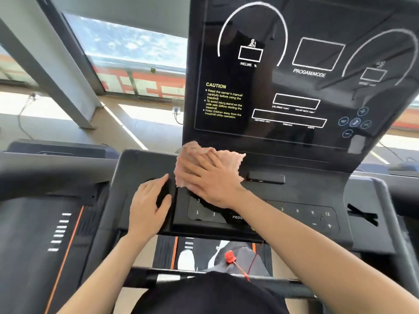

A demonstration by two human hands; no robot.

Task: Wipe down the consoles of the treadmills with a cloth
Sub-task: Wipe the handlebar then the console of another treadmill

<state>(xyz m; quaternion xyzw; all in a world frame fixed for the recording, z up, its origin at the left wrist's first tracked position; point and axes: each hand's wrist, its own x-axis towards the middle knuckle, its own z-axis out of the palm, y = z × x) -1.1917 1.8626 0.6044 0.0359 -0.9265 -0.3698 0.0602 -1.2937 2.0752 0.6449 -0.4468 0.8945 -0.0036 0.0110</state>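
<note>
A black treadmill console [294,191] fills the view, with an upright glossy display panel [283,91] and a flat button deck below it. A pink cloth [231,157] lies on the deck at the foot of the display. My right hand [208,182] presses flat on the cloth with straight, spread fingers. My left hand [147,205] rests on the console's left side, with its fingers draped over the rim of a round cup holder [164,193].
A red safety clip [230,257] hangs on a red cord under the deck. The handlebar [272,284] crosses in front of me. Another treadmill [56,223] stands to the left. Windows lie beyond the console.
</note>
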